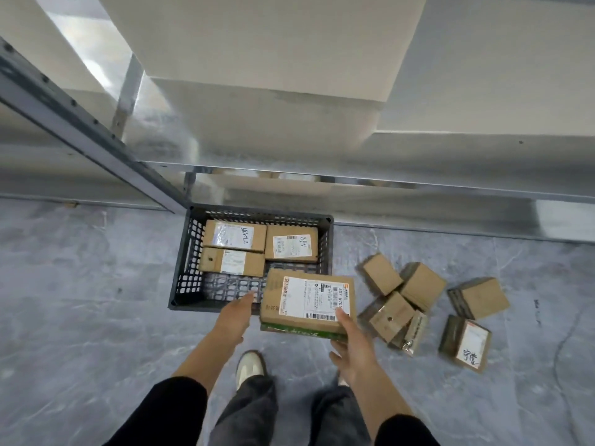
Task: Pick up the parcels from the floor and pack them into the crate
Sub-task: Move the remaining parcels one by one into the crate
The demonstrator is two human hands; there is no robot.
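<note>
Right now the labelled parcel (309,300) is off the floor, held over the near right corner of the crate (180,268), with its far edge above the crate's near wall. It is a flat cardboard box with a large white shipping label on top and a green-printed strip along its near side. Since one grip carries it from a corner, it is probably light, and the board looks stiff enough not to sag. The label may be slick, so take hold on the cardboard edges rather than on the label.

Your right grip (352,346) grasps the near right corner, with the thumb (343,317) on top at the label's corner and the fingers underneath, mostly hidden. Your left grip (233,320) is released, fingers straight, just beside the parcel's left edge; I cannot tell whether it touches the box. Getting it under that left side should steady the box for lowering.

Inside the crate three parcels lie flat toward the far wall: a long one (234,235) at far left, another (231,261) just in front of it, and a squarer one (291,246) at far right. The mesh bottom shows in front of them, a likely spot for this one. On the grey floor (80,284) to your right lies a loose pile of small parcels (418,284), with two more (479,297) beyond it. Metal shelving (289,175) stands behind the crate.
</note>
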